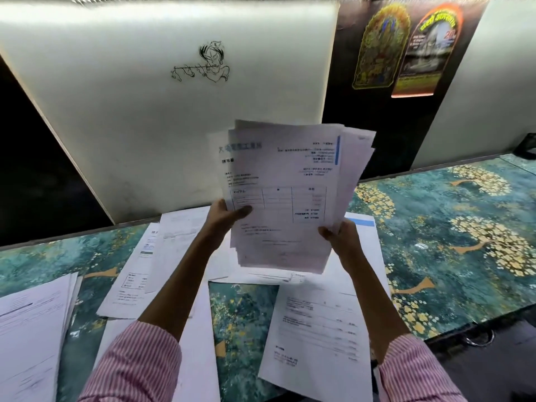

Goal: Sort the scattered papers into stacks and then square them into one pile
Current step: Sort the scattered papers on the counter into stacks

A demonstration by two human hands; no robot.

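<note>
White printed papers (285, 195), unreadable, in both hands (224, 214).

Office desk: printed invoices (316, 332) on patterned tabletop (452, 227), partition w/ stickers (380, 47).

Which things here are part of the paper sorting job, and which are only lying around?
Part of the job:
- held bundle of papers, in left hand and right hand
- loose sheets on the table
- stack at left edge

Not part of it:
- two stickers on the dark panel
- line drawing on the white board
- patterned table cover
</note>
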